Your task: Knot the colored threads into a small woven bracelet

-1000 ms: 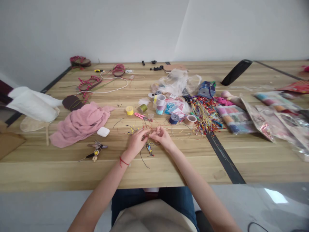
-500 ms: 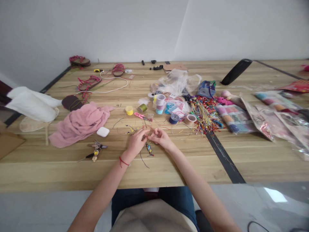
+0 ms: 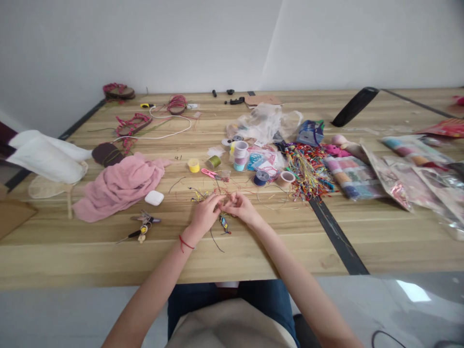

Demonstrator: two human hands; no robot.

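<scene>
Both hands are close together over the wooden tabletop (image 3: 275, 253), and their fingertips almost meet. The left hand (image 3: 205, 216) and the right hand (image 3: 241, 208) are curled in, with the fingers pinched small and not spread open. They seem to have hold of a little bunch of thin colored threads (image 3: 221, 197), but the threads are so thin that I cannot tell just how each finger holds them. The bunch sits right between the two hands, so neither hand is clearly nearer. Loose ends go out from it in many ways, so it has no one long line.

Nothing stands between the hands and the threads. Just below the threads lies a small striped woven charm (image 3: 224, 224). To the left of the threads are a white earbud case (image 3: 154, 197) and a crumpled pink cloth (image 3: 119, 191). Above the threads are pink snips (image 3: 208, 172), a yellow spool (image 3: 194, 165) and a green spool (image 3: 213, 162). Up and to the right of them are a dark blue spool (image 3: 261, 178) and a big messy pile of colored strings (image 3: 308, 173).
</scene>
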